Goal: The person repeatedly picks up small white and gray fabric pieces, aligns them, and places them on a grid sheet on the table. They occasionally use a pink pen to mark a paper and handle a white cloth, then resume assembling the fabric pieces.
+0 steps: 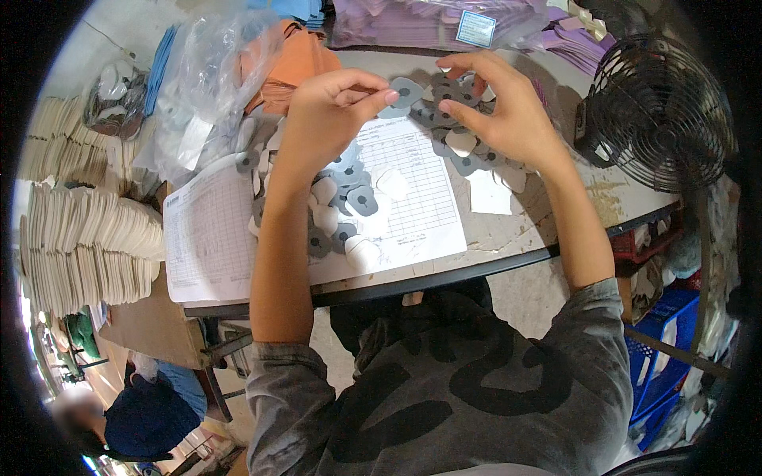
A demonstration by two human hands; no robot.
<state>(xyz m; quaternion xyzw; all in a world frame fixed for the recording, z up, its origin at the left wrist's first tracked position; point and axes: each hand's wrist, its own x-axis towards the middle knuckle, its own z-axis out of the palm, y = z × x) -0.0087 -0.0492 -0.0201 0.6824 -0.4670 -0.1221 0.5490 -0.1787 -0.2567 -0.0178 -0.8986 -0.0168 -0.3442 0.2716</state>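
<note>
My left hand (333,111) is raised over the table, pinching a small grey oval pad (406,93) with a dark centre between thumb and forefinger. My right hand (504,107) hovers just beside it, fingers curled, its fingertips touching more grey pads (444,119) at the pile's far end. A heap of grey and white pads (349,202) lies under both hands on a printed paper form (413,198).
A second paper sheet (206,238) hangs over the table's left front edge. A clear plastic bag (206,87) and orange cloth (298,63) lie at back left. A black fan (663,111) stands right. Stacks of white pieces (87,238) sit left. Another person (143,412) sits lower left.
</note>
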